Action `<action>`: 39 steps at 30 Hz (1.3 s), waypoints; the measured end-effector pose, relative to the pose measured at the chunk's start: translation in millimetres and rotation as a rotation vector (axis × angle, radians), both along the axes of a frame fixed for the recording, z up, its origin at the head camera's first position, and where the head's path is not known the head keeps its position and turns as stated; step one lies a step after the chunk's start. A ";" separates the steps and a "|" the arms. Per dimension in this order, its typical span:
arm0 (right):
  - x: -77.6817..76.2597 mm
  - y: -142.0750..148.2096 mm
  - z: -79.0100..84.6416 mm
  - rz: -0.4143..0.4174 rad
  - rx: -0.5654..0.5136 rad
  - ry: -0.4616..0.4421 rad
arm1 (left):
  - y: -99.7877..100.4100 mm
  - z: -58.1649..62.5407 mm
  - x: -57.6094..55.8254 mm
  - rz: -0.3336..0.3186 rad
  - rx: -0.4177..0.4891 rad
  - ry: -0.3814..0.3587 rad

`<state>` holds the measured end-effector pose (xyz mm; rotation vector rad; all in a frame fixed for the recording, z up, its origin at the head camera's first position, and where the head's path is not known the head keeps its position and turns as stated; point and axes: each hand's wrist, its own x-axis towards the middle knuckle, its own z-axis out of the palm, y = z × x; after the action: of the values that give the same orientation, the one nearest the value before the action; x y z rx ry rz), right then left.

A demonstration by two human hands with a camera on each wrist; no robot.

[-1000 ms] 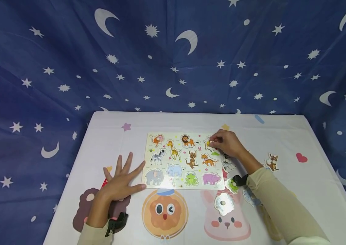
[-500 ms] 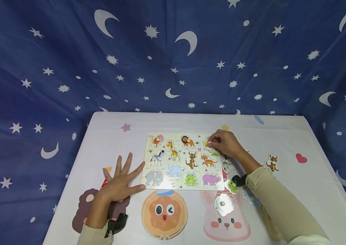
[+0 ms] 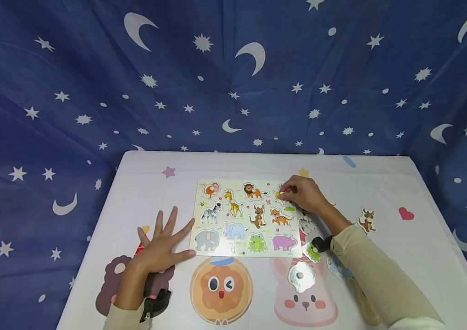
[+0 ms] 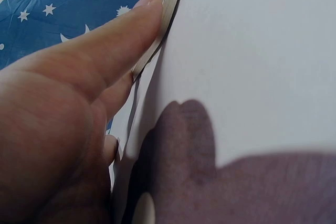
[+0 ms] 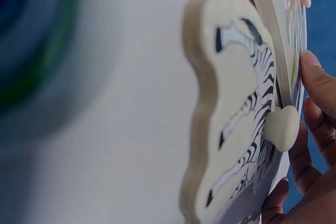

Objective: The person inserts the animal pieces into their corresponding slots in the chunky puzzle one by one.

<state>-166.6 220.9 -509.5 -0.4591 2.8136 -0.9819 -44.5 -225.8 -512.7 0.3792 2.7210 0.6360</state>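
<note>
A wooden animal puzzle board [image 3: 221, 250] lies on the table. My left hand [image 3: 160, 250] is spread flat beside it, with thumb and forefinger at its left edge; in the left wrist view the thumb [image 4: 121, 35] lies against the board's side. At the board's top right corner my right hand [image 3: 304, 193] pinches a puzzle piece [image 3: 277, 196] with some yellow on it, over the slot there. The fingers hide most of that piece, so I cannot tell which animal it shows. Monkey [image 3: 210, 189] and lion [image 3: 254, 191] pieces with knobs sit in the top row.
Loose knobbed pieces lie right of the board: a zebra [image 5: 247, 103], a frog [image 3: 312, 252], a kangaroo [image 3: 366, 221] and a blue one [image 3: 338, 268] partly under the right forearm. A shiny piece [image 3: 302, 276] lies in front. A starry blue curtain [image 3: 233, 68] hangs behind the table.
The head view has drifted slightly. Both hands keep their places, the right one still pinching the piece at the top right slot.
</note>
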 end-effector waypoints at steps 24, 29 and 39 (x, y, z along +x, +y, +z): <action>6.3 9.8 11.3 -0.035 -0.015 0.003 | -1.2 -0.8 0.3 -0.013 -0.010 0.013; 12.4 18.5 19.0 -0.049 -0.010 -0.003 | -2.6 -1.1 -1.0 -0.014 -0.018 0.016; 33.9 37.4 22.2 -0.093 -0.027 -0.055 | -2.1 -1.6 0.3 -0.013 -0.015 0.007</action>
<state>-132.8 258.3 -487.3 -0.3015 2.7982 -1.0350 -44.3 -227.9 -514.3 0.3954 2.7259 0.6120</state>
